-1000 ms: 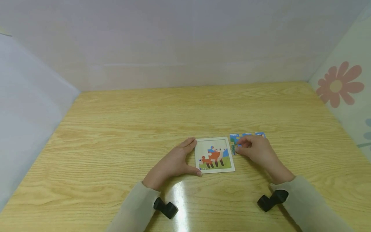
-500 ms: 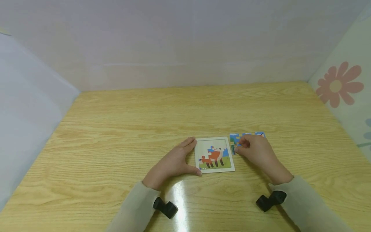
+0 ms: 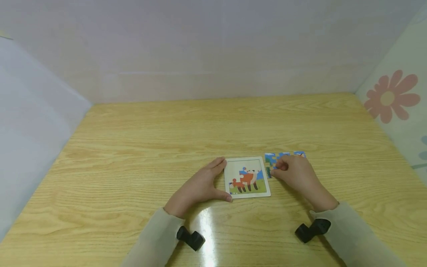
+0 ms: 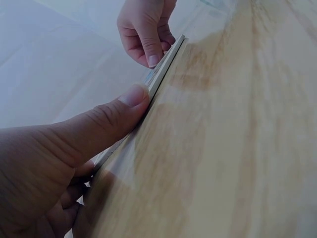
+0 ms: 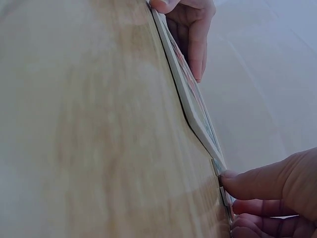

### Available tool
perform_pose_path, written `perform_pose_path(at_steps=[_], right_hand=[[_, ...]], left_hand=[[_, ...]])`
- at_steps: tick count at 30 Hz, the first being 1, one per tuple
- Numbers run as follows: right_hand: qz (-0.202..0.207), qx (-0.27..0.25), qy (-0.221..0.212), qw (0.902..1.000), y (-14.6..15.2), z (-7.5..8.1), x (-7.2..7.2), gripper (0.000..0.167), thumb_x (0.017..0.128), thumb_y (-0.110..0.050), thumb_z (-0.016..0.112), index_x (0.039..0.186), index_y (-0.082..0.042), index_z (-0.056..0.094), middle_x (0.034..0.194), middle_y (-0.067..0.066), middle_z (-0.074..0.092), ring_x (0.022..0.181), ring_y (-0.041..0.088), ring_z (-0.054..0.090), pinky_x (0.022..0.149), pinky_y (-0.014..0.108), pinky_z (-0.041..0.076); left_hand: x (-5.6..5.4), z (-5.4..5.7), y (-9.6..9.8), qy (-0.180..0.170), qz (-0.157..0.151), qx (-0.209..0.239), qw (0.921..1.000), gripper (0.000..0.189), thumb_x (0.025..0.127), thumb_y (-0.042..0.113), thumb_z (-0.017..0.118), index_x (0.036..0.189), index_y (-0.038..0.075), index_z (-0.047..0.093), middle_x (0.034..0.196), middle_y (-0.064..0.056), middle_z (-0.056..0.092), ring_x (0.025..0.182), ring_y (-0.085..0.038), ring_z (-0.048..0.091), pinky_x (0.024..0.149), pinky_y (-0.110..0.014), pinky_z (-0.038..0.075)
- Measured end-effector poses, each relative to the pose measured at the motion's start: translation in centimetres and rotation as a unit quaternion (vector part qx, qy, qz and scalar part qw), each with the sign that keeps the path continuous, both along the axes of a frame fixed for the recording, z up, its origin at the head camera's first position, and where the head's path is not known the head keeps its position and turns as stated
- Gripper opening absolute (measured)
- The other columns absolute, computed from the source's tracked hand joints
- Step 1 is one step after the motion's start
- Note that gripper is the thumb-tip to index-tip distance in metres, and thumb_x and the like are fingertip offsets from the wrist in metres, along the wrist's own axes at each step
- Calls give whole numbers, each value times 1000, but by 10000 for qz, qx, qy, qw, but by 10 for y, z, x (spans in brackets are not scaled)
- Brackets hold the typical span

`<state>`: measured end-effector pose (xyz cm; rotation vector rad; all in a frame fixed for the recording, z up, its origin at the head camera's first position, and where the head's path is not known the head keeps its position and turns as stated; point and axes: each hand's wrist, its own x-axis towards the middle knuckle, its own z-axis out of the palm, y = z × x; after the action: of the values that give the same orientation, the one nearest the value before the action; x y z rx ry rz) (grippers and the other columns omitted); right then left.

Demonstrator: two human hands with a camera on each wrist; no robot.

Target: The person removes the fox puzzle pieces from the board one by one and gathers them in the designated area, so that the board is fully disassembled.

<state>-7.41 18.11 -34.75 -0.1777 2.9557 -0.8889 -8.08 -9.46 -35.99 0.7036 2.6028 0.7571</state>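
A pale square puzzle tray lies on the table, partly filled with a fox picture; bare backing shows along its top and upper left. My left hand holds its left side, thumb at the lower corner and fingers at the upper one. To the tray's right, my right hand pinches a green puzzle piece low against the table, between thumb and fingers. Other loose puzzle pieces with blue and green print lie behind and under this hand, which partly hides them. In the right wrist view, the right thumb touches a piece's edge.
The wood-grain table reaches back to a pale wall. A side panel at right bears a red flower print. Each wrist carries a black camera mount.
Both hands and the tray stay nearly in place. The right hand's fingers have shifted very slightly at the green puzzle piece.
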Motion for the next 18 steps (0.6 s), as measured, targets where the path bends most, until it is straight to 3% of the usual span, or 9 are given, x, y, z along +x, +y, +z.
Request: perform_pose_path(at_steps=[11,18], right_hand=[[-143,-57,-29,9999,0,0,1,17,80,-23,71,79,-6,67,71,1,62,69,16,53,60,29,42],[-291,-499,349,9977,-3,2,2,15,84,-21,67,83,-6,68,68,1,60,63,13,48,55,25,39]], left_hand=[[0,-1,0,8,-16,15,10000,107,64,48,81,146,5,26,154,-5,20,140,-22,18,112,-38,23],[0,-1,0,13,1,22,10000,107,64,47,81,146,5,26,154,-5,21,140,-21,19,112,-38,24]])
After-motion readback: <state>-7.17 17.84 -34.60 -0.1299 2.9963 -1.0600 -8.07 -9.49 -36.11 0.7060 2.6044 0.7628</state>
